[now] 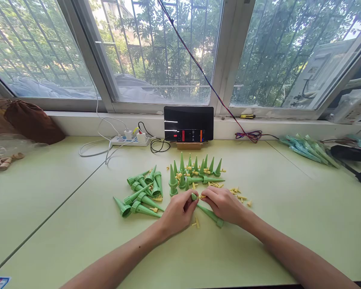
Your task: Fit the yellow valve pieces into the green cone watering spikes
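Observation:
Closed around a green plastic spike (194, 196) is my left hand (179, 210); only a small part of the spike shows between the fingers. My right hand (225, 204) pinches a small yellow valve (202, 196) close to that spike; whether they touch I cannot tell. Below the right hand lies another green cone-shaped spike (212, 217), and a loose yellow T-shaped valve (196, 222) sits near the left wrist. Several green spikes stand upright (218, 167) beyond my hands with yellow valves among them. To the left, a pile of spikes (138, 196) lies on its side.
Loose yellow valves (241, 198) are scattered right of my hands on the pale green table (289, 224). A phone (191, 135) showing a timer leans on a black tablet (188, 116) at the back. A power strip (129, 140) with cables and green-blue plastic packets (309, 148) lie along the windowsill.

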Tool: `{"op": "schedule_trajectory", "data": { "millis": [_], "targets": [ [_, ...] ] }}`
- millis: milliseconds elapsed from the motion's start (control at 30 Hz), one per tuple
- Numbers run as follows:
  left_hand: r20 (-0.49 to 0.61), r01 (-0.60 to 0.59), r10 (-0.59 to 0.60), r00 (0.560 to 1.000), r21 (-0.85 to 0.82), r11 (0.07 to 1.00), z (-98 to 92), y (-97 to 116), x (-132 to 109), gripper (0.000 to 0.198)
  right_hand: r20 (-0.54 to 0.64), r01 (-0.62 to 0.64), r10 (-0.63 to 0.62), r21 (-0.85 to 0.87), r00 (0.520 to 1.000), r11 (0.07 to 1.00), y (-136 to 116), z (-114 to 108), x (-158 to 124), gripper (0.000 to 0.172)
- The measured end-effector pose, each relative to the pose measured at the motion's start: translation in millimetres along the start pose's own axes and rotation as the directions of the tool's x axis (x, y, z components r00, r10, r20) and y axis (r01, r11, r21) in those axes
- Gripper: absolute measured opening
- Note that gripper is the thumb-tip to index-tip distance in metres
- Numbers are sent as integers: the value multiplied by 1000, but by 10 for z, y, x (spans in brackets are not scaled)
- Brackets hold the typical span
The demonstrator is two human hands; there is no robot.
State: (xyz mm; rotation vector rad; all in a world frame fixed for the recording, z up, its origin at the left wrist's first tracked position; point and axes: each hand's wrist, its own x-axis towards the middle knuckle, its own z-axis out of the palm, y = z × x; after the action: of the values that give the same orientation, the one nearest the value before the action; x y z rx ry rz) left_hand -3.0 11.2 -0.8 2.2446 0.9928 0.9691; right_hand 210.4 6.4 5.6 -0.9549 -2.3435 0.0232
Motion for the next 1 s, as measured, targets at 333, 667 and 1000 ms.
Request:
{"op": "schedule_trajectory", "data": {
  "millis": [333, 667, 1000],
  "targets": [
    [1, -42, 42, 999, 54, 998, 1, -11, -14, 13, 21, 15, -15, -3, 1000, 1000, 1, -7, -1, 29],
    [-35, 12, -11, 999, 5, 1000, -7, 40, 4, 18, -19, 20, -21, -40, 1000, 999, 1, -16, 10, 36],
    [-25, 76, -75, 997, 32, 997, -10, 37, 19, 22, -41, 10, -11, -26, 999, 1000, 10, -3, -7, 37]
  ]
}}
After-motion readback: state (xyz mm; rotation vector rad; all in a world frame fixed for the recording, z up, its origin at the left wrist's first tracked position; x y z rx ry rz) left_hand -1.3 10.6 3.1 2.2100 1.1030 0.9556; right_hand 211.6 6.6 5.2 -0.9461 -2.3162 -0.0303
